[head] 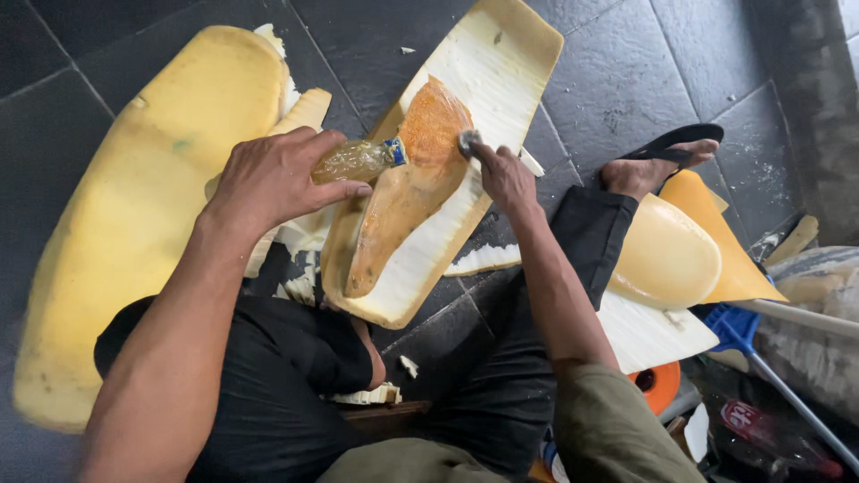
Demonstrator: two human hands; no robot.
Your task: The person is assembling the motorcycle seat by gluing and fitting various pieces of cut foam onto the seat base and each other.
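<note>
Two hands work over a shaped foam pad [420, 259] propped on the person's lap. The left hand [277, 179] is wrapped around a small plastic bottle [358, 161] of amber glue, tipped with its blue neck toward the pad. The right hand [506, 174] pinches a small brush [468, 140] at the edge of the orange, glue-wet patch [429, 134]. Spreading looks under way; covering the paler tan lower stretch would call for even strokes downward. A large yellow foam slab [134, 206] lies alongside on the dark tiled floor [626, 63].

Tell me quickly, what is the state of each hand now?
Left hand: closed around a small plastic bottle.
Right hand: closed, pressing a small grey pad onto the foam piece.
</note>
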